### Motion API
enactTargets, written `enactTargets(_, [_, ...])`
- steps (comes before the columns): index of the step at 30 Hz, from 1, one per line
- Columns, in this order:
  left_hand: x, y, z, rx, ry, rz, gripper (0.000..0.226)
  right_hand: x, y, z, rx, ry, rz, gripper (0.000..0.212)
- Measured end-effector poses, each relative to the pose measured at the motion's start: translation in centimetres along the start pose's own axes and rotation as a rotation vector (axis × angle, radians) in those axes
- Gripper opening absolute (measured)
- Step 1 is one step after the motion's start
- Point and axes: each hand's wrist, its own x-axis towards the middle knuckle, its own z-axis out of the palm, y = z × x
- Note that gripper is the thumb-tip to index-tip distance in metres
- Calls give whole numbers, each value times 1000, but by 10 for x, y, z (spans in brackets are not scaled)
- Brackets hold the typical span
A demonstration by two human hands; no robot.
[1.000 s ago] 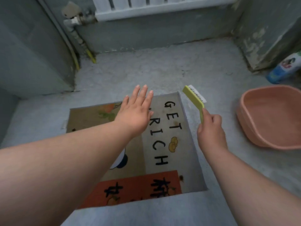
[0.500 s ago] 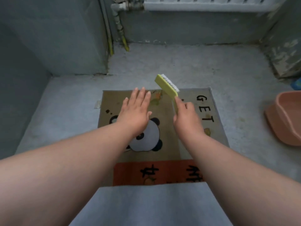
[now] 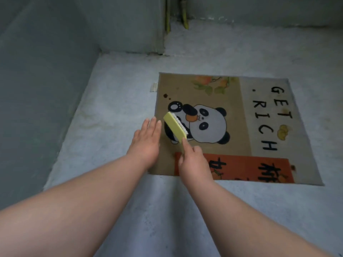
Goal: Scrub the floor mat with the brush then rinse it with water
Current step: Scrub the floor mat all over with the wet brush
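The floor mat (image 3: 239,145) lies flat on the grey concrete floor, printed with a panda, the words GET RICH and an orange band. My right hand (image 3: 194,162) grips the handle of a yellow-green brush (image 3: 175,129) with white bristles. The brush head is over the panda's left side, bristles turned toward the mat. My left hand (image 3: 146,141) lies flat with straight fingers at the mat's left edge, just left of the brush.
A grey wall (image 3: 46,71) runs along the left and meets the floor close to the mat. Two pipes (image 3: 176,13) come down in the far corner. A small white tag (image 3: 154,87) sticks out at the mat's upper left edge.
The view has swung left, so the pink basin is out of frame. My right hand has lowered the brush onto the panda. My left hand has shifted to the mat's left edge.
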Motion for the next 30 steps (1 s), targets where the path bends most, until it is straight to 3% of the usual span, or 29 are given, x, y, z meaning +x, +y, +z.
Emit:
enactTargets(6, [-25,-16,59,-1,-92,-102,71,-19,6,58,27,-181,-22,56])
enactTargets(11, [-43,-15,79,6,-169,-112,61,-34,11,68,-19,-302,-25,56])
enactTargets(15, [-46,-9,89,26,-219,-99,61,-30,57,44,-5,-218,135,53])
enactTargets(18, [-47,-13,88,16,-213,-94,61,-38,57,35,167,-131,277,49])
enactTargets(22, [-51,-24,82,38,-241,-74,55,-46,-10,74,156,-338,135,52])
enactTargets(24, [-53,-26,81,56,-240,-74,55,-46,-12,79,136,-328,103,51])
enactTargets(27, [-53,-26,81,101,-221,-56,58,-39,27,42,226,-263,248,42])
enactTargets(30, [-52,-24,83,93,-183,-47,59,-42,52,22,232,-141,347,48])
